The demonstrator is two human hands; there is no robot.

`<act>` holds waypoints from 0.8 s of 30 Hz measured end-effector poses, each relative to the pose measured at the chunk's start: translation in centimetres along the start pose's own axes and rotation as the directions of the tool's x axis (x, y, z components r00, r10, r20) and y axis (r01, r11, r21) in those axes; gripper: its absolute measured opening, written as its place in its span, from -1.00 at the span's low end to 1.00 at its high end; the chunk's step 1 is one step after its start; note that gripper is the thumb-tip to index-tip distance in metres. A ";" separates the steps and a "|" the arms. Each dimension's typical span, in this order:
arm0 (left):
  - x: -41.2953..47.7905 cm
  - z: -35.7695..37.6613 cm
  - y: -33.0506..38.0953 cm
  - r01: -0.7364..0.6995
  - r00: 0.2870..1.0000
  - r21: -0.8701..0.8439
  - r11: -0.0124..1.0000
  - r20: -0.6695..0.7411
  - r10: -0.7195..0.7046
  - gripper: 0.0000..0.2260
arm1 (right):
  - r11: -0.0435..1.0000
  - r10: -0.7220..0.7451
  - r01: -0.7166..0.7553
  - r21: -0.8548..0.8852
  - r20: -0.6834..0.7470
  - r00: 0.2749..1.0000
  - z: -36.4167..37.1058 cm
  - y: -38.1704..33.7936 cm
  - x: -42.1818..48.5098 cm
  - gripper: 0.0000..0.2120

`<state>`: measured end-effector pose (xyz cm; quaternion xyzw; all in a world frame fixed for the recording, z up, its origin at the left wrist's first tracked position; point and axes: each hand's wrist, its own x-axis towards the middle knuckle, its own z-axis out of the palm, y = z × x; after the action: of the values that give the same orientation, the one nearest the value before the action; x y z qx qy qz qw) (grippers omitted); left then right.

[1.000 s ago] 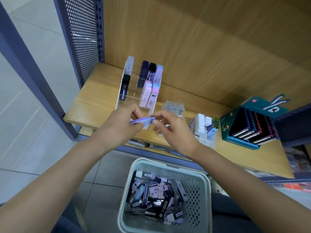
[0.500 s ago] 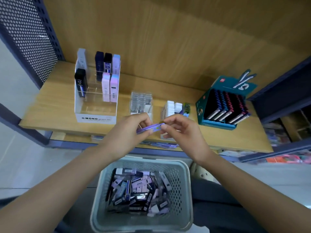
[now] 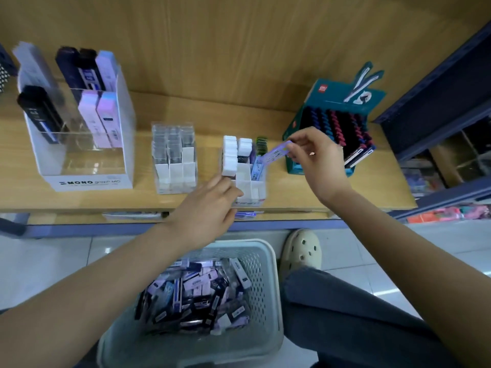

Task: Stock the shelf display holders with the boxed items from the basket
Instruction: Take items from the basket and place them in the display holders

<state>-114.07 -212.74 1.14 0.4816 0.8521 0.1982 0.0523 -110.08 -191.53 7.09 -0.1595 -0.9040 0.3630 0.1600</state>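
Since half a second back, the left hand [image 3: 207, 208] had let go of the box [image 3: 275, 154], leaving it pinched by its top end in the right hand [image 3: 318, 166]. From that pinch it slanted down-left, with its low end in the holder [image 3: 251, 187]'s right slot. The left hand lay against the holder's front corner, and I couldn't tell if it gripped. The basket [image 3: 263, 274] sat well below.

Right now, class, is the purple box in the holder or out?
Not seated: purple box tilts over the holder, right hand pinching its top.
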 end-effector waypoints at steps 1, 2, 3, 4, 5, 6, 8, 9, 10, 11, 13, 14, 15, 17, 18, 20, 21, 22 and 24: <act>-0.1 0.5 -0.2 -0.023 1.000 0.056 0.998 -0.014 0.024 -0.73 | 0.998 -0.036 0.037 -0.044 0.024 0.999 0.3 0.3 0.3 -0.97; -0.2 0.9 -0.3 -0.036 0.999 0.102 0.994 -0.027 0.038 -0.74 | 0.994 -0.068 0.072 -0.080 0.051 0.996 0.7 0.6 0.6 -0.96; -0.3 1.2 -0.4 -0.048 0.998 0.138 0.989 -0.039 0.054 -0.73 | 0.989 -0.093 0.102 -0.110 0.084 0.992 1.1 0.8 0.8 -0.96; -0.4 1.4 -0.4 -0.065 0.996 0.166 0.984 -0.053 0.075 -0.71 | 0.981 -0.119 0.135 -0.141 0.116 0.986 1.5 1.0 1.0 -0.95; -0.5 1.5 -0.4 -0.080 0.993 0.181 0.980 -0.066 0.094 -0.68 | 0.970 -0.147 0.171 -0.173 0.144 0.979 1.8 1.1 1.2 -0.93; -0.6 1.7 -0.5 -0.091 0.991 0.187 0.978 -0.075 0.107 -0.66 | 0.958 -0.168 0.202 -0.205 0.169 0.971 2.1 1.2 1.4 -0.92; -0.7 1.8 -0.5 -0.098 0.990 0.197 0.976 -0.080 0.116 -0.63 | 0.943 -0.171 0.224 -0.247 0.220 0.960 2.5 1.3 1.6 -0.89; -0.7 1.7 -0.5 -0.099 0.990 0.196 0.976 -0.079 0.116 -0.62 | 0.941 -0.154 0.219 -0.259 0.250 0.956 2.7 1.3 1.7 -0.88; -0.7 1.7 -0.5 -0.099 0.990 0.192 0.976 -0.077 0.115 -0.61 | 0.940 -0.132 0.209 -0.270 0.277 0.952 2.9 1.4 1.8 -0.87; -0.6 1.5 -0.4 -0.097 0.991 0.187 0.978 -0.072 0.112 -0.60 | 0.938 -0.113 0.199 -0.282 0.295 0.949 3.1 1.5 1.8 -0.85; -0.5 1.4 -0.3 -0.087 0.993 0.177 0.980 -0.064 0.100 -0.60 | 0.939 -0.109 0.193 -0.285 0.287 0.952 3.4 1.7 1.8 -0.86; -0.5 1.4 -0.2 -0.082 0.994 0.172 0.982 -0.063 0.094 -0.60 | 0.943 -0.112 0.186 -0.276 0.264 0.958 3.5 1.8 1.7 -0.87; -0.4 1.4 -0.2 -0.079 0.994 0.168 0.983 -0.061 0.090 -0.60 | 0.946 -0.114 0.179 -0.270 0.240 0.964 3.6 1.8 1.6 -0.89; -0.4 1.4 -0.1 -0.078 0.995 0.165 0.983 -0.055 0.088 -0.61 | 0.933 -0.132 0.191 -0.307 0.204 0.970 3.8 1.9 1.6 -0.92; -0.4 1.4 -0.1 -0.079 0.995 0.165 0.983 -0.052 0.088 -0.61 | 0.920 -0.140 0.198 -0.339 0.189 0.972 3.9 2.0 1.6 -0.93; -0.3 1.3 0.0 -0.075 0.995 0.165 0.983 -0.048 0.084 -0.62 | 0.904 -0.140 0.196 -0.380 0.170 0.975 4.1 1.9 1.6 -0.93; -0.3 1.2 0.1 -0.071 0.996 0.164 0.984 -0.048 0.080 -0.63 | 0.901 -0.140 0.196 -0.387 0.167 0.976 4.1 1.8 1.6 -0.93; -0.3 1.2 0.1 -0.069 0.996 0.164 0.984 -0.045 0.077 -0.64 | 0.899 -0.143 0.199 -0.390 0.167 0.976 4.1 1.8 1.5 -0.92; -0.4 1.0 0.2 -0.070 0.996 0.172 0.983 -0.033 0.077 -0.64 | 0.891 -0.153 0.209 -0.403 0.166 0.974 4.1 1.8 1.2 -0.91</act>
<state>-113.43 -212.68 0.22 0.5113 0.8485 0.1358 -0.0135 -112.54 -192.34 3.22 -0.0809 -0.9800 0.1545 0.0961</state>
